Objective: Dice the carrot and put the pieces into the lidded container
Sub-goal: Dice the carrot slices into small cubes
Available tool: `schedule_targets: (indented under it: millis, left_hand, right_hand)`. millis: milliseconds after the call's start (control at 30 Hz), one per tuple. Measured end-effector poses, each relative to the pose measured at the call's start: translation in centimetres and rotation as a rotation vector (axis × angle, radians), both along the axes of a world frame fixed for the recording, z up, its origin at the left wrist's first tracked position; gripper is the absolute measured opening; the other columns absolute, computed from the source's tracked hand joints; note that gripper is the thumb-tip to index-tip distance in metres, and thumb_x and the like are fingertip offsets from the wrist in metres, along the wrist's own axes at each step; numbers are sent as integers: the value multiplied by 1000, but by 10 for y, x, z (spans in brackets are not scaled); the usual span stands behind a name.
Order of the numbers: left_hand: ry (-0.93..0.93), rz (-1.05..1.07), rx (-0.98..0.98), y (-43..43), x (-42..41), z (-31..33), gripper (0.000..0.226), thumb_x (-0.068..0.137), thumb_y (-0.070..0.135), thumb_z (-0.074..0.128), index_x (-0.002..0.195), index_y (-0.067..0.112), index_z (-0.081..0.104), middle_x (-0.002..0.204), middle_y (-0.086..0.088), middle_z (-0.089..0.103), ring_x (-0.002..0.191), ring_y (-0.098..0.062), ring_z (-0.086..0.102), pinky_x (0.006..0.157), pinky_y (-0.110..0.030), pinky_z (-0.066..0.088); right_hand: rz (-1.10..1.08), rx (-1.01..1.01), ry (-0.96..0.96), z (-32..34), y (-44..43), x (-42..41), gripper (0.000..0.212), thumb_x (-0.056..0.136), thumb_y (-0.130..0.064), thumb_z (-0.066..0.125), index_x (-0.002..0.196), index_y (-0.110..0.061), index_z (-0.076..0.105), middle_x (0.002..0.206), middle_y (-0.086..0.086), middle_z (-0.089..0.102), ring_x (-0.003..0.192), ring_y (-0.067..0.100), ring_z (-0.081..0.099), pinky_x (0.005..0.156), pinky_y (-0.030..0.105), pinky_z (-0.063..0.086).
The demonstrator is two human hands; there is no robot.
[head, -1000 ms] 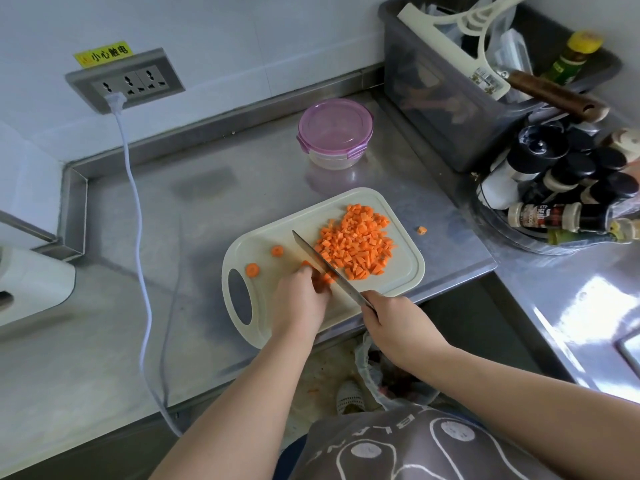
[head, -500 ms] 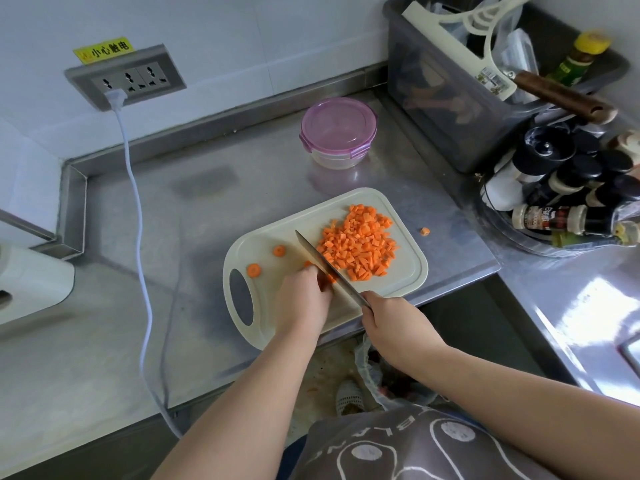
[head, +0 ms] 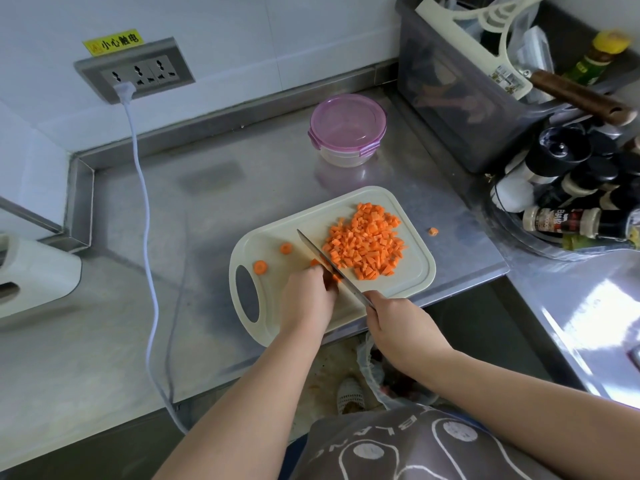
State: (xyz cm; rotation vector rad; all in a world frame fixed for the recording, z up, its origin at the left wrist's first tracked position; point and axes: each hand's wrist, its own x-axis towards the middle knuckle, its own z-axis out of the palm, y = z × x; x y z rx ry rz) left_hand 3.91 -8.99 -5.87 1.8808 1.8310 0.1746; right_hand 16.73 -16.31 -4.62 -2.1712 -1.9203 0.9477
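A cream cutting board (head: 412,285) lies on the steel counter with a pile of diced carrot (head: 367,245) on its right half. Two carrot end slices (head: 259,267) (head: 285,248) lie on the left half. My left hand (head: 306,299) curls over a small piece of carrot (head: 316,262) and holds it down on the board. My right hand (head: 394,322) grips the handle of a knife (head: 325,263), whose blade rests against the left fingers. The round container with the pink lid (head: 347,128) stands closed behind the board.
One carrot cube (head: 433,231) lies on the counter right of the board. A grey bin (head: 460,98) and a tray of spice bottles (head: 568,202) fill the right side. A white cable (head: 145,216) runs down the counter from the wall socket. A white appliance (head: 31,271) sits at left.
The knife and both hands stay in almost the same place on the board; the blade has shifted only slightly against the carrot piece.
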Motion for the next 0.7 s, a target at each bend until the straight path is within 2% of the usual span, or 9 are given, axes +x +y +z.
schedule_targets:
  millis: [367, 533, 700]
  left_hand:
    - [8, -10, 14, 2, -1, -4, 18, 88, 29, 61, 97, 14, 66, 93, -8, 70, 87, -28, 65, 70, -35, 51]
    - [17, -26, 37, 2, 0, -6, 15, 90, 29, 60, 93, 15, 64, 92, -6, 69, 86, -27, 65, 66, -31, 45]
    - [41, -51, 69, 1, 0, -4, 16, 91, 29, 58, 97, 15, 64, 95, -5, 69, 89, -26, 64, 64, -27, 40]
  right_hand:
    - [5, -68, -44, 0, 5, -3, 25, 101, -21, 32, 121, -17, 47, 89, 5, 63, 77, 25, 63, 71, 43, 56]
    - [50, -140, -103, 2, 15, -5, 22, 97, -14, 35, 115, -13, 49, 93, 8, 63, 82, 27, 63, 74, 43, 56]
    - [37, -159, -102, 0, 24, -7, 23, 96, -13, 35, 114, -15, 50, 95, 7, 62, 84, 27, 63, 76, 43, 57]
